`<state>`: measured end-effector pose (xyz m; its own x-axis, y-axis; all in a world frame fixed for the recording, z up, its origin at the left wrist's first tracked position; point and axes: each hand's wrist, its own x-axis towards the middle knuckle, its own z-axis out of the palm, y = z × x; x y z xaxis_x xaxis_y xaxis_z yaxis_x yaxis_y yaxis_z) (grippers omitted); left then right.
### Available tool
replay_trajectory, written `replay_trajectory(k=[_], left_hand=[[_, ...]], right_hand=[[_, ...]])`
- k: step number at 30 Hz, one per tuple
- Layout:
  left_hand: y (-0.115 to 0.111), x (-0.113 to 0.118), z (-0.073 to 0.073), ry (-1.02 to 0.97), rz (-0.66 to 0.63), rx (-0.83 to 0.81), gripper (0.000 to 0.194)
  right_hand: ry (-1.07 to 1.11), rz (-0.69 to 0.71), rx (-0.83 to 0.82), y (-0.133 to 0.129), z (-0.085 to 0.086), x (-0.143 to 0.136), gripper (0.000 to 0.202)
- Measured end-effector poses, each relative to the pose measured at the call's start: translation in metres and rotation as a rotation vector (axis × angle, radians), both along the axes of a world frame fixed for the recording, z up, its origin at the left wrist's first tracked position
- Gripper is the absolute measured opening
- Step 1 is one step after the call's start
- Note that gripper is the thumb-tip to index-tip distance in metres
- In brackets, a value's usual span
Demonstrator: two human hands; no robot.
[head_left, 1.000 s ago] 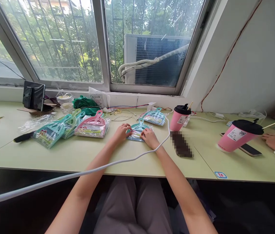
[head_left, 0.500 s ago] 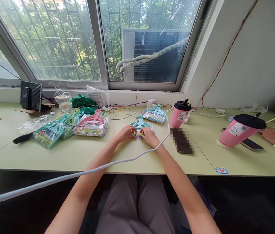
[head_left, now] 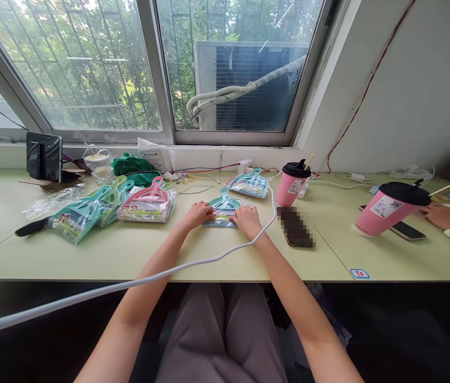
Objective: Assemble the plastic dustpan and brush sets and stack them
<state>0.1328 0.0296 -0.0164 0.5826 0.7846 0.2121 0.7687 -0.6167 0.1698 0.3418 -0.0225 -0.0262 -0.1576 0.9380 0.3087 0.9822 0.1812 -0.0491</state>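
A small teal dustpan and brush set [head_left: 225,204] in a clear plastic bag lies flat on the table in front of me, its handle pointing away. My left hand [head_left: 200,214] is closed at the left edge of the bag, fingers curled. At the right edge, my right hand [head_left: 248,219] is closed in the same way, thumb turned inward. The fingertips partly cover a printed label on the set. Farther off lies another bagged blue dustpan set [head_left: 249,183]. To the left are a pink dustpan set [head_left: 149,202] and a teal one [head_left: 79,213], also bagged.
A white cable [head_left: 217,259] crosses over both forearms. Right of my hands are a phone [head_left: 297,229] and a pink cup [head_left: 289,186]. Another pink cup [head_left: 382,213] stands near a co-worker's hand [head_left: 444,216]. A black-handled knife [head_left: 31,229] lies at the left.
My hands have moved apart, from the middle of the dustpan set to its side edges, so more of its front and label shows. The view has shifted slightly.
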Motion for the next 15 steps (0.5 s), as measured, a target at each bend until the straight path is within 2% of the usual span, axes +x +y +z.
replay_trajectory(k=[4, 10, 15], left_hand=[[0.001, -0.004, 0.001, 0.024, -0.035, -0.009, 0.012], [-0.001, 0.004, -0.004, 0.043, -0.055, 0.048, 0.015], [-0.011, 0.019, -0.006, 0.059, -0.114, 0.116, 0.016]], right_hand=[[0.090, 0.029, -0.008, -0.001, -0.001, -0.005, 0.025], [0.182, 0.209, 0.044, -0.001, -0.011, -0.025, 0.028], [0.281, 0.178, 0.027, 0.007, -0.015, -0.024, 0.024]])
